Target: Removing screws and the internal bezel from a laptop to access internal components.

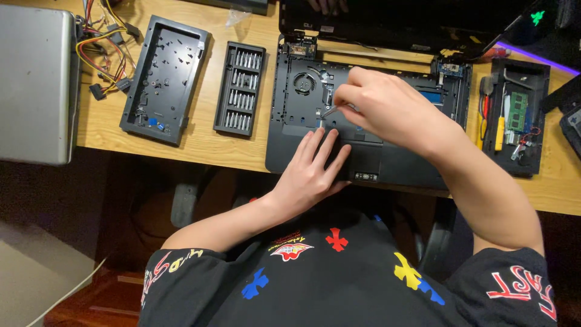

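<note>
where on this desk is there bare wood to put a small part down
Bare wood shows between the screwdriver bit case and the open laptop base, and along the front edge below the bit case and black plastic panel. A strip lies between the laptop and the parts tray. The wire bundle corner is crowded.

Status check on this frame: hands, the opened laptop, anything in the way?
Left hand flat on laptop base. Right hand pinches small metal tool over it. Bit case lies apart, left.
</note>
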